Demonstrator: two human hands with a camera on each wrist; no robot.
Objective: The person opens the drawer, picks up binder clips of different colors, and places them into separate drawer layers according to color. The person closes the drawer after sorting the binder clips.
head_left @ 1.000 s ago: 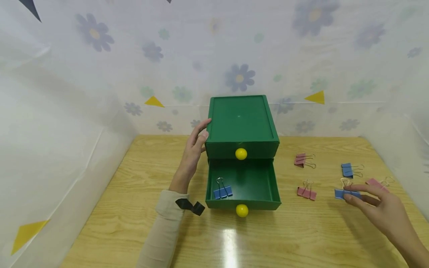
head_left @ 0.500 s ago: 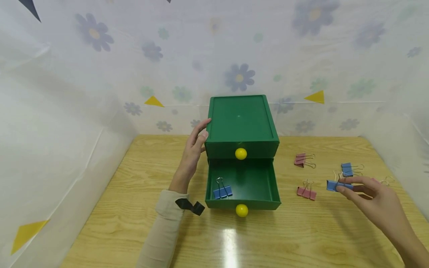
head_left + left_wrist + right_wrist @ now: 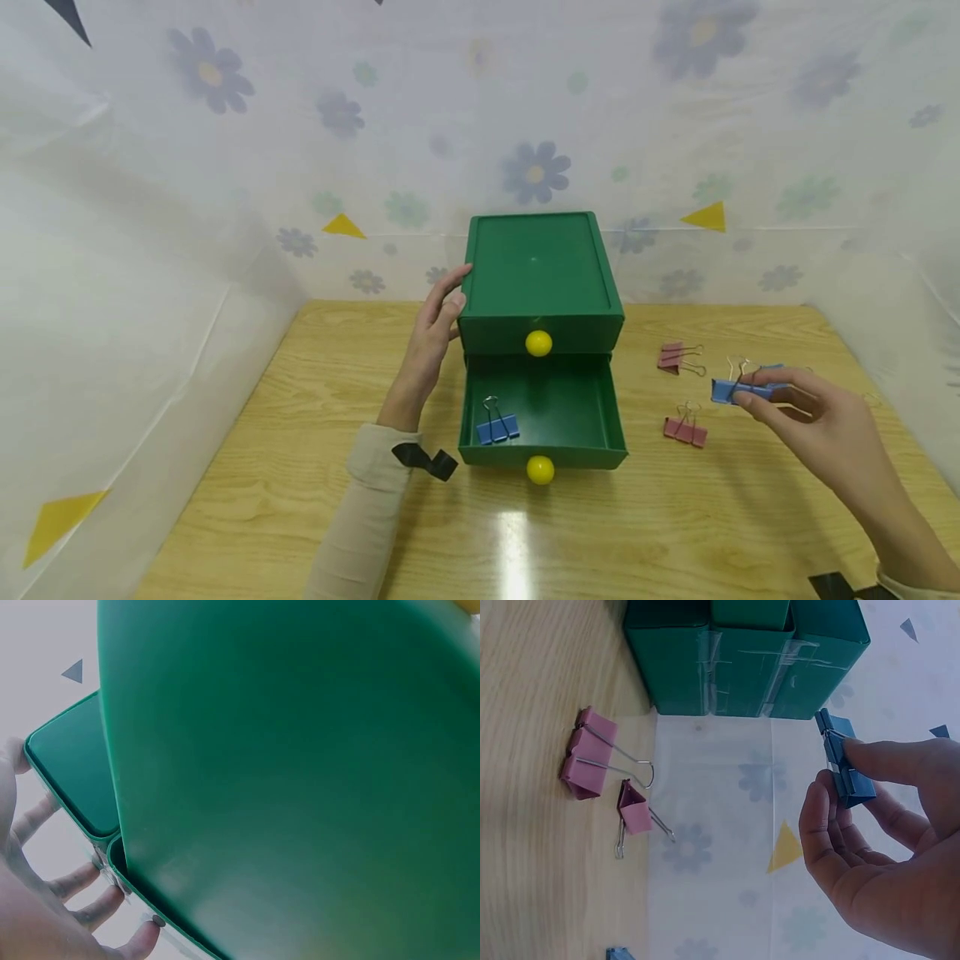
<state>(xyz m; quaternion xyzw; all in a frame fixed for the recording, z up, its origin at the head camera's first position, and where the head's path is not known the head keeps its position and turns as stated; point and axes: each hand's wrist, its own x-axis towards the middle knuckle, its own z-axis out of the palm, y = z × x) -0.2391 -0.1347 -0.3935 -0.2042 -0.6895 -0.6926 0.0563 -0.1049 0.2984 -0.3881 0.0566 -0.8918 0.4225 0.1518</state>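
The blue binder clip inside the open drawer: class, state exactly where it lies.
In the head view, the blue binder clip lies in the front-left corner of the open lower drawer, near the yellow knob.

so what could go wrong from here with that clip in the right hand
The right hand pinches the blue clip only at its fingertips, above the table, so it could slip and fall among the pink clips.

The open bottom drawer already holds a blue clip at its left; a loose drop might bounce off the front wall.

The left hand only rests against the green box, so a knock could shift it.
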